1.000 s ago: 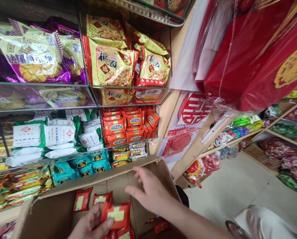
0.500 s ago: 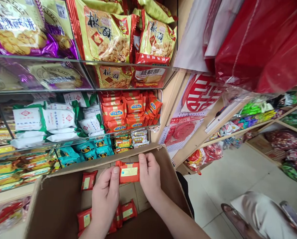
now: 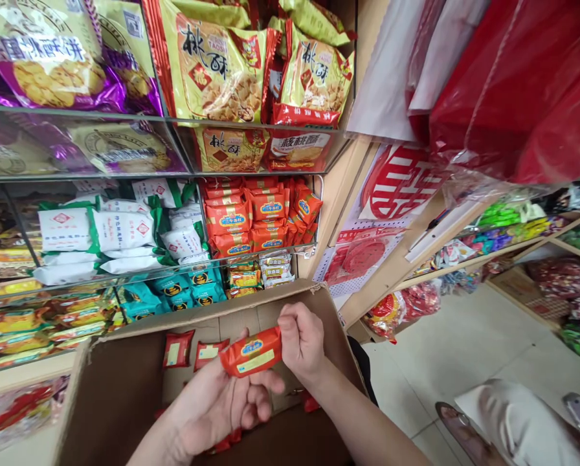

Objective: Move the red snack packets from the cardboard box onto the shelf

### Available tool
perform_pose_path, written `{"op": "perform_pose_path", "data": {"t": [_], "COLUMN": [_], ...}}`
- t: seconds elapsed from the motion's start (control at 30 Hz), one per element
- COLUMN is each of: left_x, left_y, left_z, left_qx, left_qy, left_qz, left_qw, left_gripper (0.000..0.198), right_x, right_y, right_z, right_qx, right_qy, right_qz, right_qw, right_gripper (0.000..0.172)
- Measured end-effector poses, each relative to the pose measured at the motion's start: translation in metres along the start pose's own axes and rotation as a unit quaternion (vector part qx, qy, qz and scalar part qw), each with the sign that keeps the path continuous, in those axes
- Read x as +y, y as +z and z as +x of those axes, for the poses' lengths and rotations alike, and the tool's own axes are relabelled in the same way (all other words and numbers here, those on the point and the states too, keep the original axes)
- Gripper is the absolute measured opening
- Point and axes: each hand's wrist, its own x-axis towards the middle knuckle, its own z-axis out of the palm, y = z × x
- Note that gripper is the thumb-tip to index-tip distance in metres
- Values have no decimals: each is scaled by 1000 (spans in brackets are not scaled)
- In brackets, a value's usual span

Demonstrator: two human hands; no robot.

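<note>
Over an open cardboard box, my right hand pinches one end of a red biscuit packet, its printed side tilted up with a pale label strip along the edge. Turned palm up just below and left of the packet is my left hand, its fingers apart and partly curled. The packet's left end lies against or just over this hand's thumb side; I cannot tell if they touch. Similar red packets, one at the left and another beside it, lie on the box floor. More are partly hidden under my left hand.
Behind the box rise shelves with red packets, white-and-green packets, teal packets and large biscuit bags. Red plastic bags hang at upper right. Another person's leg and sandals show on the tiled floor at lower right.
My left hand has let go of the packet's left end and turned palm up. The packet has rolled to show its printed side, still pinched by my right hand. The view shifted slightly.
</note>
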Motion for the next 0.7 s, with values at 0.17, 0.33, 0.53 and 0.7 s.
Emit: {"op": "perform_pose_path", "data": {"t": [0.17,0.33,0.53,0.7], "left_x": [-6,-6,0,0], "left_y": [10,11,2,0], "left_z": [-11,-6,-7,-9], "left_qx": [117,174,215,222], "left_qy": [145,295,289,305], "left_qz": [78,254,254,224], "left_qw": [979,905,898,898], "left_gripper": [44,59,61,52], "right_x": [-8,-9,-8,-14], "right_y": [-5,-13,-16,-19], "right_z": [0,0,-3,-3], "right_qx": [-27,-136,-164,-194], "right_qy": [88,305,385,405], "right_qz": [55,199,255,281], "right_qw": [994,921,872,848], "right_gripper": [20,23,23,38]}}
